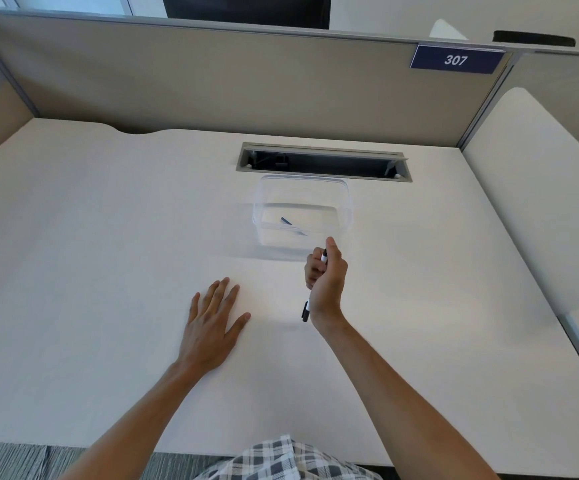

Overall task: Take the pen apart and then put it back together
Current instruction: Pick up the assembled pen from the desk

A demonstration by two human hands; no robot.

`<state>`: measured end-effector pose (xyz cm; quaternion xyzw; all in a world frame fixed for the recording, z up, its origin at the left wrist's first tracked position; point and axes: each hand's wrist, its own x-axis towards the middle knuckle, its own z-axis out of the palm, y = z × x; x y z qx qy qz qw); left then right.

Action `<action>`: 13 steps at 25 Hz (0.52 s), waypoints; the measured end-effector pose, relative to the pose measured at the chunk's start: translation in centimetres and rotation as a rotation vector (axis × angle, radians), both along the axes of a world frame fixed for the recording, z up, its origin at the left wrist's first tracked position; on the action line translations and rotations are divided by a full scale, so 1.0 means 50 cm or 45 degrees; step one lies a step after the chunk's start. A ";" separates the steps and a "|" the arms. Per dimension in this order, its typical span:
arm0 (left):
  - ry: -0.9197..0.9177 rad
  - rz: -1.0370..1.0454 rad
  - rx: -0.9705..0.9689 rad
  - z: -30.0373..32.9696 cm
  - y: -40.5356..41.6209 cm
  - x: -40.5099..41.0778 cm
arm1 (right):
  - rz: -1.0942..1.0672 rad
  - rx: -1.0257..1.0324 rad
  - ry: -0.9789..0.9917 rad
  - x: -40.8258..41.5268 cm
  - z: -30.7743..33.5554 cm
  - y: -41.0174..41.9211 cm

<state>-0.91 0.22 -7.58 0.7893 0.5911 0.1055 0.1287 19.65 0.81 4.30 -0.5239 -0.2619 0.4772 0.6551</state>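
The right hand [326,277] is curled round the pen [323,256], gripping it in a fist just in front of the tub [345,209], with one black-and-white end showing above the fingers and the other below the wrist. The pen looks whole, so the job seems either at its very start or just finished — I cannot tell which from this view. The left hand [212,320] lies flat on the desk [90,237], fingers spread, holding nothing. If taking apart is next, it must come across to pinch one end and pull or twist. The clear tub holds something small and dark, too blurred to name. The desk is pale, with a cable slot [322,162] behind the tub, a beige partition [212,81] and a sign [456,59] reading 307.
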 end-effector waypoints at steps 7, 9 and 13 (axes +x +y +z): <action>-0.002 0.004 0.014 -0.002 -0.002 0.001 | 0.006 0.126 -0.291 -0.022 -0.041 -0.015; -0.004 0.000 0.020 -0.003 -0.001 0.002 | 0.006 0.142 -0.317 -0.025 -0.054 -0.017; -0.021 0.004 0.033 -0.003 -0.002 0.002 | 0.017 0.154 -0.364 -0.024 -0.069 -0.014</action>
